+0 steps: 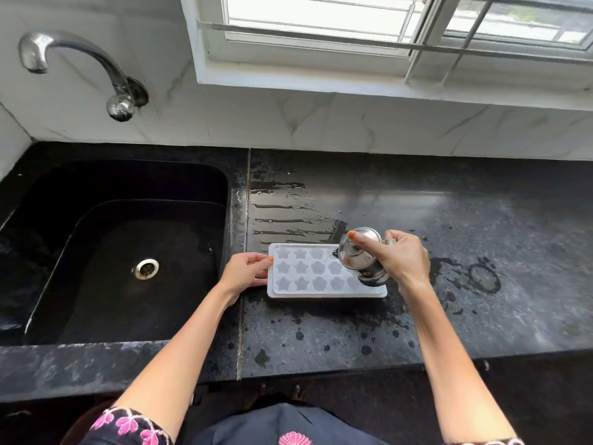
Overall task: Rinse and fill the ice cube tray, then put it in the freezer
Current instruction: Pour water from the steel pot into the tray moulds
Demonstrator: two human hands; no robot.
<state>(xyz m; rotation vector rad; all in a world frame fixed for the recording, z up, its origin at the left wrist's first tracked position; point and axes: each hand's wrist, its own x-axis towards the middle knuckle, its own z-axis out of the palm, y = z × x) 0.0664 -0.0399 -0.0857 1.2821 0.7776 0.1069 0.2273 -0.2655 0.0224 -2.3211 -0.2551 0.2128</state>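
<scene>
A white ice cube tray (pixel 308 274) with star-shaped cells lies flat on the black counter (pixel 481 226), just right of the sink. My left hand (pixel 245 273) grips the tray's left edge. My right hand (pixel 402 258) holds a small steel lidded jug (pixel 361 256) by its handle, with the forefinger pressed on the lid. The jug is tilted to the left over the tray's right end and hides the cells beneath it. Whether water is running from the spout cannot be made out.
A black sink (pixel 122 252) with a steel drain (pixel 146 268) lies to the left, under a curved steel tap (pixel 80 65) on the marble wall. Water streaks and drops wet the counter around the tray. A window sits above the counter.
</scene>
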